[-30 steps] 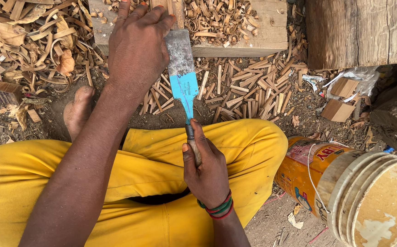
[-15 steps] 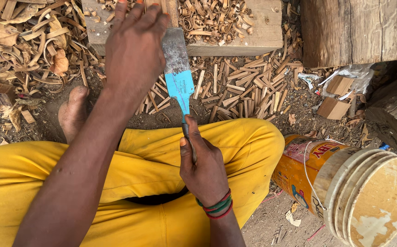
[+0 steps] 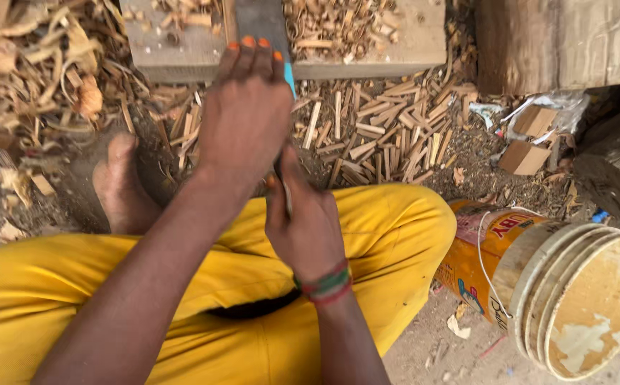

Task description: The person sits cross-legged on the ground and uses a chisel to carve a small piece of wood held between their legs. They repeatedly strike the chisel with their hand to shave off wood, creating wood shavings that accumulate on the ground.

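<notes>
My left hand [image 3: 246, 107] reaches forward, fingers together, and lies over a broad grey blade [image 3: 260, 18] with a blue lower part [image 3: 290, 77]. Whatever is under the palm is hidden. The blade's tip rests on a pale wooden block [image 3: 388, 50] strewn with shavings. My right hand [image 3: 306, 221], with a red and green wristband, is shut on the tool's thin handle just behind the left hand. Both hands are above my lap in yellow trousers [image 3: 388, 235].
Wood chips and split sticks [image 3: 381, 135] cover the ground before the block. My bare foot [image 3: 121, 185] rests at left. An orange bucket [image 3: 560, 285] lies on its side at right, beside a heavy timber [image 3: 560, 43] and cardboard scraps [image 3: 527, 142].
The blade has slid forward onto the block, and my left hand now covers most of its blue part. My right hand followed it forward on the handle.
</notes>
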